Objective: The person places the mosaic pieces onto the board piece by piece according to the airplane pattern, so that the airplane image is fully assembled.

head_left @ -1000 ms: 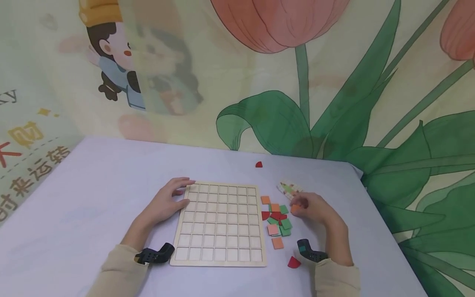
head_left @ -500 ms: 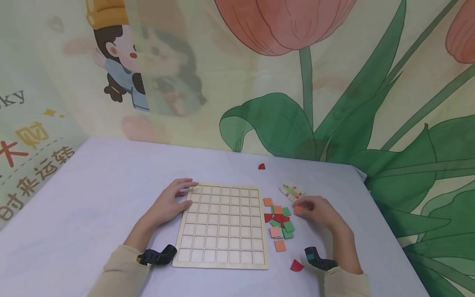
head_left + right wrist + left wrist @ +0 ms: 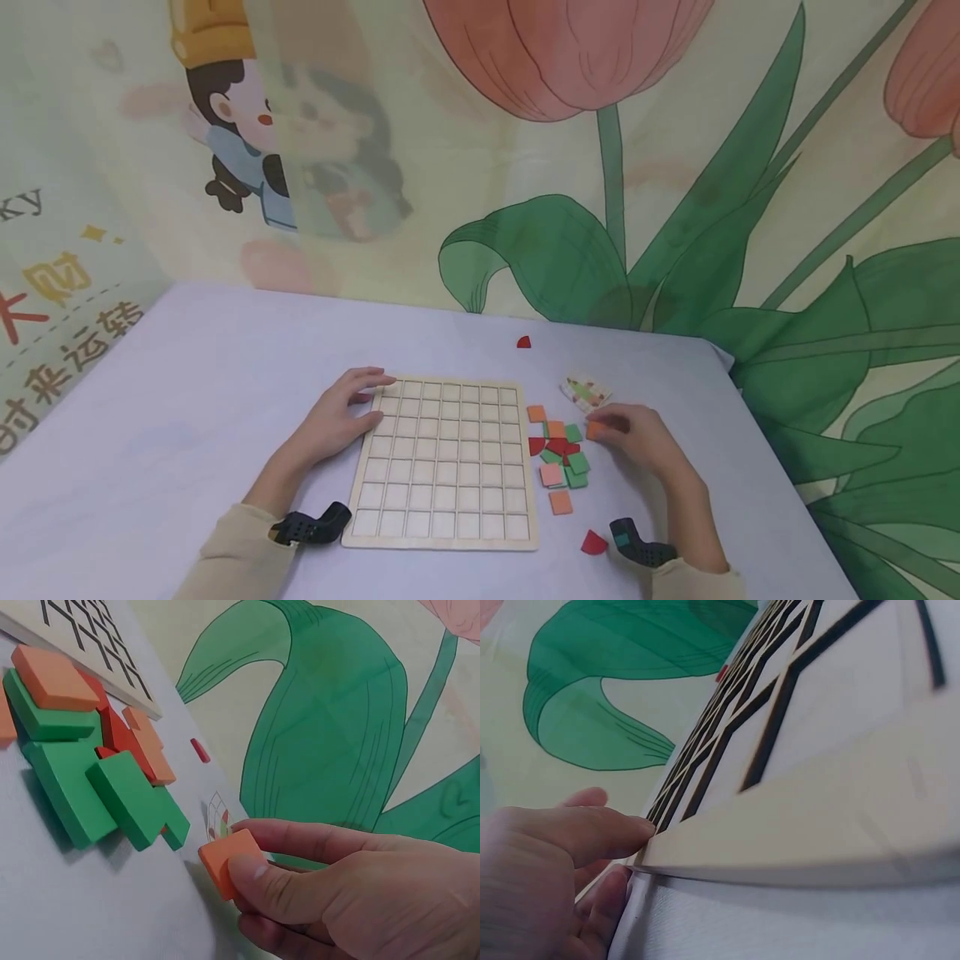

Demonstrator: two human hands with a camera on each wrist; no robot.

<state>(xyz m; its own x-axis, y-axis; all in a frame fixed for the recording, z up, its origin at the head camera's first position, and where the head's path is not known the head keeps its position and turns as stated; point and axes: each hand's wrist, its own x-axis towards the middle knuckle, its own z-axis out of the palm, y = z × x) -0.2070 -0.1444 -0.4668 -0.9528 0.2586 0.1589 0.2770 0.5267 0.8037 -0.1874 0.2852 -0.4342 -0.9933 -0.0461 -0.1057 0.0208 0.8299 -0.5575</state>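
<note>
In the lower right of the head view, the person's right hand [image 3: 637, 433] pinches a flat orange square tile [image 3: 216, 859] between thumb and fingers; the thumb lies across its face in the right wrist view. The held tile is just right of a loose pile at right of centre, where green square tiles [image 3: 578, 463] overlap red pieces, other orange tiles [image 3: 561, 502] and a pink square tile [image 3: 551, 475]. Whether it touches the table is hard to tell.

Left of the pile, in the lower middle of the frame, lies a pale wooden board [image 3: 447, 472] divided into square cells. The left hand [image 3: 337, 421] rests at its upper left edge, thumb spread apart from the extended fingers, the tips touching the rim.

A small patterned piece with a green centre [image 3: 585, 392] lies just above the right hand. One red quarter-circle piece [image 3: 524, 342] sits above the board's upper right corner, another red quarter-circle [image 3: 594, 543] below the pile. All lie on a white-covered table [image 3: 150, 475].
</note>
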